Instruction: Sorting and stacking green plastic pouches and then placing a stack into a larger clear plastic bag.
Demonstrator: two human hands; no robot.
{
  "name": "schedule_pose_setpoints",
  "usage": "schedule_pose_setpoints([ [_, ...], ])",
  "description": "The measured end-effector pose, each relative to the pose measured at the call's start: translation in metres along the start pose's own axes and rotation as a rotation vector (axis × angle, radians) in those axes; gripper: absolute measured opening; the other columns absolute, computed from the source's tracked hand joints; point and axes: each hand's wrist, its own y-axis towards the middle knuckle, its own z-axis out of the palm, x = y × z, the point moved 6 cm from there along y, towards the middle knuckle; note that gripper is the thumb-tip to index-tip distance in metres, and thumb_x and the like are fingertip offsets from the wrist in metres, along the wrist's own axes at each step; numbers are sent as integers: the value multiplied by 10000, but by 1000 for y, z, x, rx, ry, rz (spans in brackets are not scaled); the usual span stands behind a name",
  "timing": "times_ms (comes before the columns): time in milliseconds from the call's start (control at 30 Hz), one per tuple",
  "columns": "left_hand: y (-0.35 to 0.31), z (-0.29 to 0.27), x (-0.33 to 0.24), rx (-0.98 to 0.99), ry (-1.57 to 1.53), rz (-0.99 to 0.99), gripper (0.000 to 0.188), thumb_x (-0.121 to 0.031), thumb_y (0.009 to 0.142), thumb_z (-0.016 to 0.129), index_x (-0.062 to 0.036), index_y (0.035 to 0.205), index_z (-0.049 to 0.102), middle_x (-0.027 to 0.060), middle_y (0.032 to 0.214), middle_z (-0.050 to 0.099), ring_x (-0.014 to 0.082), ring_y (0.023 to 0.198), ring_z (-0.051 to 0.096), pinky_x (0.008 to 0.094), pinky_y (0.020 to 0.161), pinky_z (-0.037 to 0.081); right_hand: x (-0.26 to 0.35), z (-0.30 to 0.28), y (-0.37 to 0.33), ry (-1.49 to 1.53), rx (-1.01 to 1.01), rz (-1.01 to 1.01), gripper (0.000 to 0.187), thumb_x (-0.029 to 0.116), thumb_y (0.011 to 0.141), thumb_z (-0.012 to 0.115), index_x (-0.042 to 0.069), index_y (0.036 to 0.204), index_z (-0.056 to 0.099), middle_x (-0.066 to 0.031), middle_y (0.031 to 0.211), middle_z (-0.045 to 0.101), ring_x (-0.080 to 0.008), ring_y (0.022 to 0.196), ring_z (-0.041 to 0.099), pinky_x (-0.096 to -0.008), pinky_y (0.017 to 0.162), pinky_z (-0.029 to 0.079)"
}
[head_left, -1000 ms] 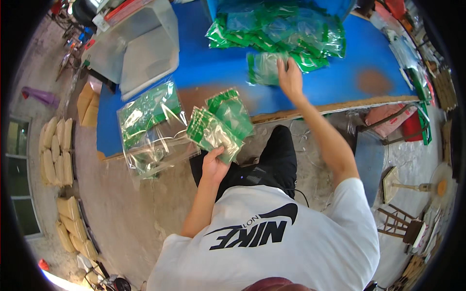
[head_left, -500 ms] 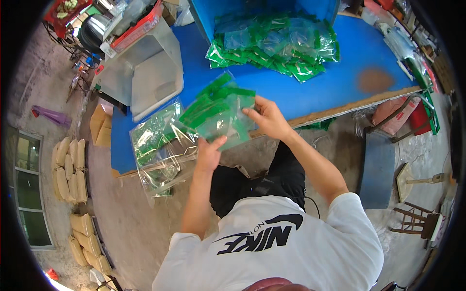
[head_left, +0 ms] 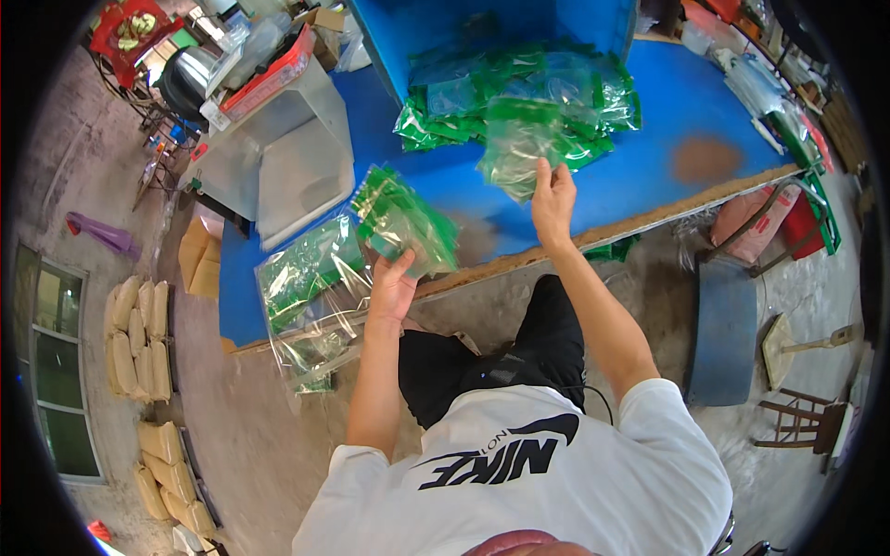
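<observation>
My left hand [head_left: 394,285] is closed on the lower end of a fanned stack of clear plastic bags with green ends [head_left: 400,218], over the table's front edge. Farther right, my right hand [head_left: 553,199] pinches another clear bag with a green band [head_left: 521,139], held in front of the big pile. That pile of green-and-clear bags [head_left: 445,97] spills from the mouth of a blue bin [head_left: 593,23]. Left of my left hand, a larger clear bag with green packets inside [head_left: 311,278] lies across the table edge and hangs over it.
The blue tabletop [head_left: 681,111] has a worn brown patch at right. A translucent plastic box [head_left: 306,171] lies tipped at the left, with a kettle [head_left: 185,79] beyond it. Below the table stand a blue bench [head_left: 721,334] and a wooden stool [head_left: 797,422]; filled sacks [head_left: 139,334] are stacked at left.
My hands have moved apart. The right hand has gone forward with a bag toward the pile, while the left keeps the fanned stack near the table edge.
</observation>
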Motion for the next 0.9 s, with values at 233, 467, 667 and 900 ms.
schedule_pose_setpoints([
  [233, 11, 14, 28, -10, 5, -113, 490, -84, 910, 715, -15, 1341, 493, 97, 1292, 605, 239, 1162, 606, 409, 1005, 487, 13, 75, -70, -381, 693, 26, 375, 334, 1035, 512, -32, 1037, 595, -253, 862, 624, -374, 851, 635, -462, 768, 469],
  [467, 24, 36, -21, 161, 855, 379, 620, -110, 831, 804, -34, 1353, 477, 78, 1238, 586, 185, 1141, 569, 354, 1006, 452, 28, 69, -57, -330, 880, -106, 667, 209, 849, 774, -1, 1367, 411, -224, 1242, 617, -344, 1162, 613, -424, 962, 480],
  [667, 33, 26, -2, 136, 848, 360, 704, -43, 768, 844, -45, 1349, 447, 91, 1218, 595, 185, 1144, 574, 340, 970, 479, -19, 80, -72, -374, 829, -237, 610, 137, 809, 769, 30, 1304, 429, -219, 1123, 652, -409, 1082, 632, -474, 893, 502],
  [900, 49, 23, 7, 160, 709, 252, 678, -57, 746, 870, -12, 1299, 481, 85, 1163, 615, 176, 1071, 606, 309, 927, 500, -17, 71, -62, -537, 864, -308, 676, 244, 709, 851, 48, 1241, 483, -236, 1144, 604, -425, 1137, 536, -487, 953, 429],
])
